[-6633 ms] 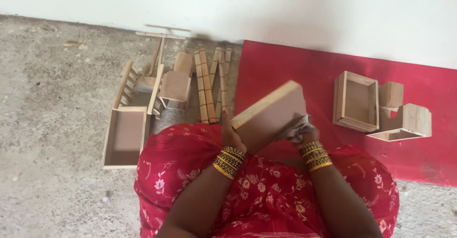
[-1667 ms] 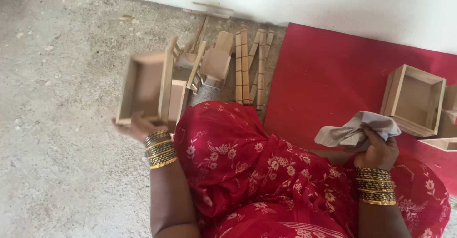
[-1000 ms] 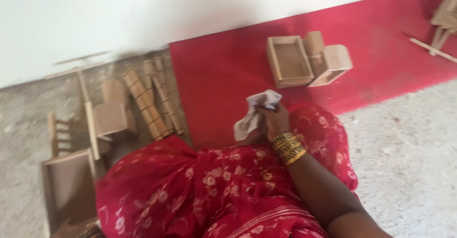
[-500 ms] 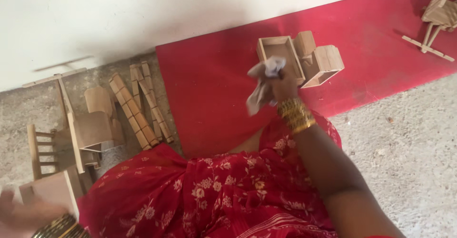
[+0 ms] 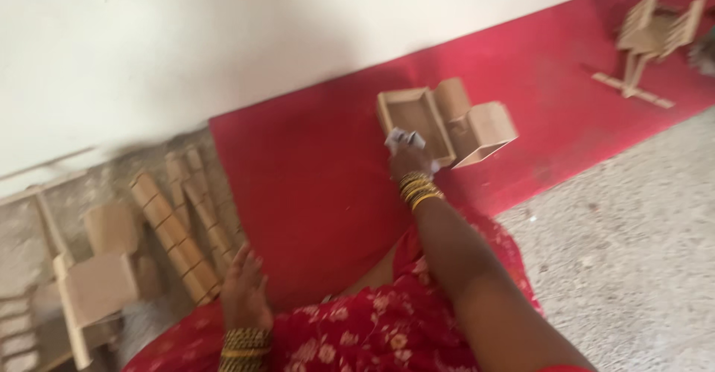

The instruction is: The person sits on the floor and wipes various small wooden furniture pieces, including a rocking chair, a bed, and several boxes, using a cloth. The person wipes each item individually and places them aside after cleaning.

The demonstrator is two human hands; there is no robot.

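Observation:
My right hand [image 5: 408,160] reaches out over the red mat [image 5: 313,171], closed on a small whitish cloth [image 5: 402,138]. It is right at the near edge of an open wooden box [image 5: 413,119]; a second wooden box [image 5: 485,131] lies tipped beside that. My left hand [image 5: 243,290] rests open near my red flowered lap [image 5: 372,335], fingers spread, holding nothing. It lies at the mat's left edge, next to a row of long wooden strips [image 5: 179,230].
Small wooden furniture pieces [image 5: 89,283] lie on the concrete floor [image 5: 633,238] at the left. Another wooden stand [image 5: 648,37] sits on the mat at the far right. A white wall [image 5: 223,37] runs along the back.
The view has swung right. My right hand has carried the cloth forward to the open wooden box. My left hand has let go of the wooden box at the left and come back to my lap.

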